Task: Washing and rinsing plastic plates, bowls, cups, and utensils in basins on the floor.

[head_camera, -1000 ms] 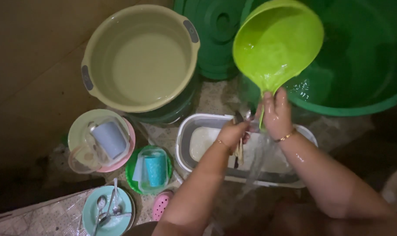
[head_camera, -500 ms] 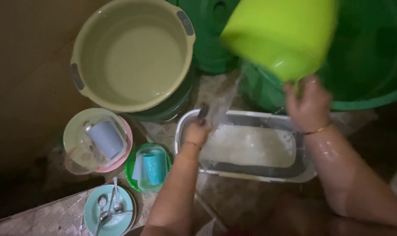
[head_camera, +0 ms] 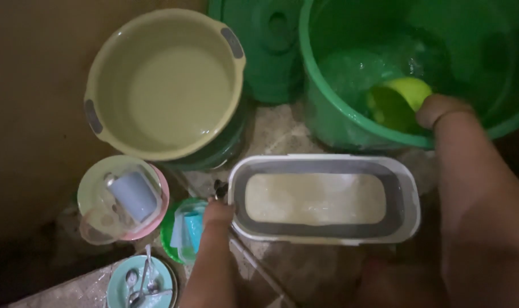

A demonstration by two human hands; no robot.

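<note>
- Utensils (head_camera: 218,191): a small dark bunch sticking up out of the left hand (head_camera: 218,214), which is closed round them right at the left edge of the white and grey rectangular tub (head_camera: 236,197). Can't really make out which pieces they are, too dark.
- Just left of that fist there's a green plate with a clear container and teal cup (head_camera: 192,228), and nearer to me a light blue plate of spoons (head_camera: 142,282), so some stuff looks like it's already washed and set aside.
- A bit further left, a pale plate with a grey cup (head_camera: 135,195) under a clear lid.
- The tub right of the left hand holds cloudy water, nothing visible soaking in it.
- Further out, the right hand (head_camera: 442,109) is wrapped on the lime green dipper (head_camera: 399,100), dunked down in the big green bucket (head_camera: 328,122) of water. Looks like a fresh scoop, so I'd guess rinsing isn't finished.
- Beyond the left hand, a yellow-green basin (head_camera: 162,82) with water.
</note>
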